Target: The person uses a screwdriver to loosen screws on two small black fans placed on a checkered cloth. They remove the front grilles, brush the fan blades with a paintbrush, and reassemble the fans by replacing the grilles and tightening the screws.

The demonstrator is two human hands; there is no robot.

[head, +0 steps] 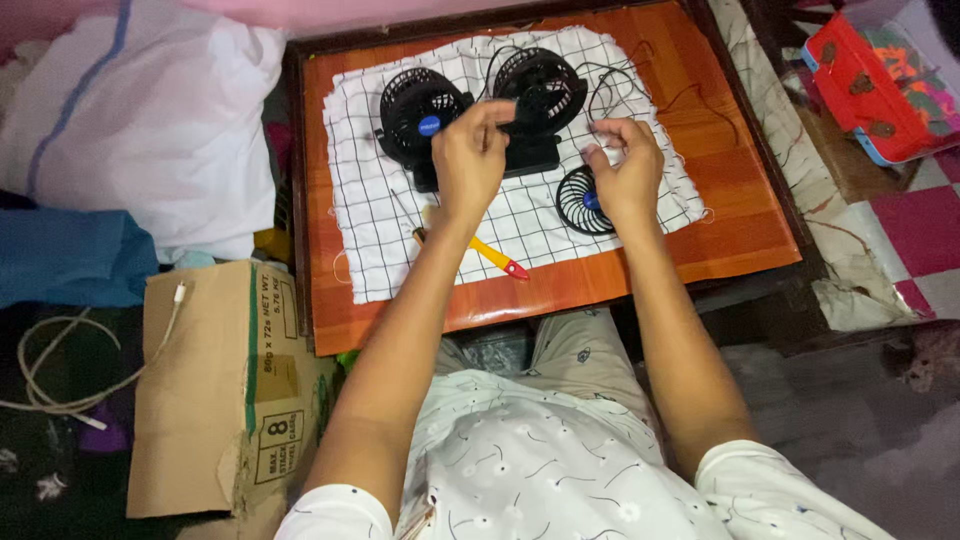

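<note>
Two black round heads on the twin fan (pixel 485 115) (left hand (pixel 468 160) pinching one grille); right hand (pixel 625 170) curled, contents unclear

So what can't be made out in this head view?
- Left hand: covers the spot it touches on the black twin fan; grip unclear.
- Right hand: whatever the fingertips pinch is too small.
- Yellow screwdriver: its upper end is hidden by the left forearm.
- Red box: cut off by the right edge.

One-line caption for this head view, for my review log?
Left hand touches a black twin-head fan on a checked cloth; right hand beside a detached grille.
</note>
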